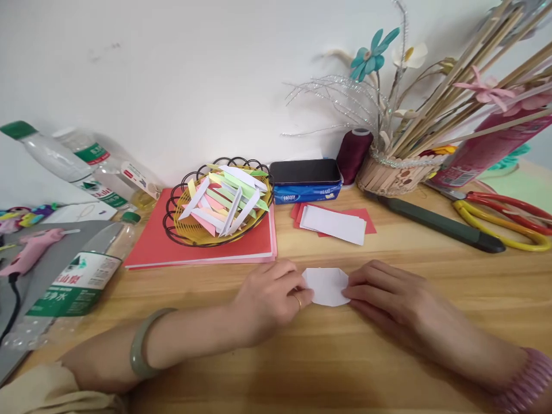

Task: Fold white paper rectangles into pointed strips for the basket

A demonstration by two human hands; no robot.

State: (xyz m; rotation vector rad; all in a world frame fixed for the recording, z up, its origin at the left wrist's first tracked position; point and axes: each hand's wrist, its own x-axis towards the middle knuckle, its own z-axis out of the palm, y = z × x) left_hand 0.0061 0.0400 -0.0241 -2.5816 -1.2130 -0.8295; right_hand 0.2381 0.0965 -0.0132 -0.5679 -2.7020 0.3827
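Between my two hands is a small piece of white paper (326,286) with its corners folded in, just over the wooden table (207,374). My left hand (271,296), with a ring on one finger, pinches its left edge. The right edge is pinched by the thumb and fingers of my right hand (388,293). Just beyond the paper lie white paper strips (334,224) on top of red paper strips (370,221). Folded paper pieces (228,198) in several colours fill a wicker basket (194,238) farther back on the left.
The basket stands on red paper sheets (146,241). Behind are a phone (305,171) on a blue tissue pack (307,192), a thread spool (354,155) and a flower pot (390,175). A box cutter (444,224) and scissors (500,227) lie right; bottles (81,282) and a pink glue gun (34,250) are left.
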